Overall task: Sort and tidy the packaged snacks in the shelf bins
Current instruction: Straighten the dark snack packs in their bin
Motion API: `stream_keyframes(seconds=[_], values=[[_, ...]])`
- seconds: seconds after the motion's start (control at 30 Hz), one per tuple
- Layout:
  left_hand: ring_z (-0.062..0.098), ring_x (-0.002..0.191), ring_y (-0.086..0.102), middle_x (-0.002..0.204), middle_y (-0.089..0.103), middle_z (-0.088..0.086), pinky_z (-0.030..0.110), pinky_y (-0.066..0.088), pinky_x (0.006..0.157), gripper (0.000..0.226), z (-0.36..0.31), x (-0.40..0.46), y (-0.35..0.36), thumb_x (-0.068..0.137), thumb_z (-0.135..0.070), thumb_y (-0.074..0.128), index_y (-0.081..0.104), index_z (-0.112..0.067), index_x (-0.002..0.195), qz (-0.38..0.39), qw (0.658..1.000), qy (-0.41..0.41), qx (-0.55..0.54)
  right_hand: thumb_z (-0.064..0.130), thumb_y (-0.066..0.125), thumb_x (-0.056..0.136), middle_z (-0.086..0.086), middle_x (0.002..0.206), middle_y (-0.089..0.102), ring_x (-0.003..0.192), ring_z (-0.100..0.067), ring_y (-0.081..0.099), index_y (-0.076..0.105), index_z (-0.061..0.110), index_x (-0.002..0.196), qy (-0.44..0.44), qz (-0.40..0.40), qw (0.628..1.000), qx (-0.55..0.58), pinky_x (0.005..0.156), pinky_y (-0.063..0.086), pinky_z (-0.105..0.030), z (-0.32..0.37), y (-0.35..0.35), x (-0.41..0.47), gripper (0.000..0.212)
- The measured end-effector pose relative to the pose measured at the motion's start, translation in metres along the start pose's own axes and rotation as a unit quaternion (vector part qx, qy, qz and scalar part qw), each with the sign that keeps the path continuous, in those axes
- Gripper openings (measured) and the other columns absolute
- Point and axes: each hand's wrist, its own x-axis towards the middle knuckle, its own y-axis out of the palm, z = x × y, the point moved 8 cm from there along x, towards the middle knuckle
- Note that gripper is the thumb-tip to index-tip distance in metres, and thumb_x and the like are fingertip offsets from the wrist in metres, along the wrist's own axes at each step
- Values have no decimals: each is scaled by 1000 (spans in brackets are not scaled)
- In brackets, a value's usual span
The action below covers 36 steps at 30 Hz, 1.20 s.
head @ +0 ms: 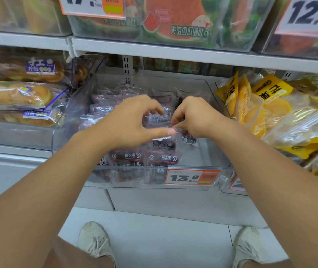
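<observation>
Both hands grip one small clear-wrapped dark snack packet [159,118] over the clear plastic shelf bin [208,151].

The left hand [129,120] curls finger and thumb round the packet's left edge; the right hand [195,117] pinches its right edge. The packet sits between the two grips, with more dark packets [146,157] heaped just below and toward the bin's front, behind the orange price tag [192,177].

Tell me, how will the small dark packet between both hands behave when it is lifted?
The small dark packet is probably light; fingertips alone pinch it. Its clear crinkled film looks floppy and perhaps slippery. Left hand and right hand share the grip.
</observation>
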Motion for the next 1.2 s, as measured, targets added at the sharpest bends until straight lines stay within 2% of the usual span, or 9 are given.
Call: stream_keyframes(seconds=[0.17, 0.3, 0.47, 0.6, 0.73, 0.87, 0.93, 1.03, 1.2], values=[[16, 104, 62, 112, 71, -2, 34, 49, 92, 26, 18, 7, 2, 95, -34, 63, 71, -20, 115, -2, 997, -41, 61, 3, 77, 83, -12, 74, 72, 71, -23, 72, 78, 3, 81, 35, 17, 994, 100, 68, 62, -30, -5, 9, -6, 2], [16, 97, 65, 98, 74, -4, 37, 51, 90, 15, 17, 6, 1, 95, -30, 65, 78, -23, 96, 1, 998, -43, 37, -2, 74, 84, -2, 92, 73, 86, -22, 72, 76, 15, 103, 67, 77, 991, 92, 74, 63, -37, -14, -3, -7, 25], [14, 93, 62, 96, 68, -8, 38, 49, 89, 12, 10, 5, 2, 93, -26, 66, 77, -25, 90, 0, 1000, -15, 20, 17, 73, 89, 0, 129, 64, 114, -19, 61, 62, 21, 133, -23, -16, 999, 33, 98, 50, -33, 13, -13, 20, 45], [8, 87, 66, 91, 74, -7, 28, 51, 84, 12, 8, 2, -3, 92, -26, 67, 79, -24, 92, -9, 1000, -22, 6, 14, 83, 79, 10, 78, 68, 70, 0, 63, 79, 18, 103, -47, -22, 998, 29, 78, 59, -30, 23, -7, 23, 25], [-1, 82, 65, 85, 73, -11, 14, 47, 76, 10, 11, 3, -6, 92, -24, 68, 77, -24, 96, -26, 999, -20, 0, 12, 79, 84, 3, 87, 73, 71, -2, 66, 78, 21, 107, -39, 24, 998, 35, 74, 61, -29, 19, -3, 19, 25], [11, 97, 60, 104, 67, -5, 32, 49, 91, 24, 11, 8, -4, 93, -36, 64, 68, -23, 113, -49, 998, -6, 34, 5, 60, 96, -7, 112, 67, 84, -24, 73, 65, 16, 127, 46, 2, 996, 78, 70, 63, -39, -2, -24, 21, 33], [15, 113, 55, 123, 61, -3, 35, 45, 99, 40, 9, 9, -5, 95, -46, 58, 61, -22, 127, -62, 997, 0, 41, 3, 57, 93, -15, 116, 65, 95, -30, 68, 64, 5, 122, 94, -34, 993, -65, 81, 60, -39, -11, -42, 24, 30], [19, 140, 38, 153, 42, 0, 42, 33, 115, 69, -1, 12, 5, 95, -61, 46, 41, -19, 149, -18, 998, -7, 56, 20, 74, 87, -9, 113, 62, 103, -30, 61, 65, 4, 117, 125, 106, 951, -264, 80, 50, -31, -16, -9, 16, 34], [16, 151, 16, 166, 14, -1, 37, 19, 122, 87, -4, 11, 35, 91, -68, 42, 18, -18, 158, 113, 985, -39, 124, 35, 80, 81, -6, 124, 56, 111, -30, 59, 56, 13, 137, 125, 250, 914, -293, 96, 52, -38, -44, 75, 26, 65]])
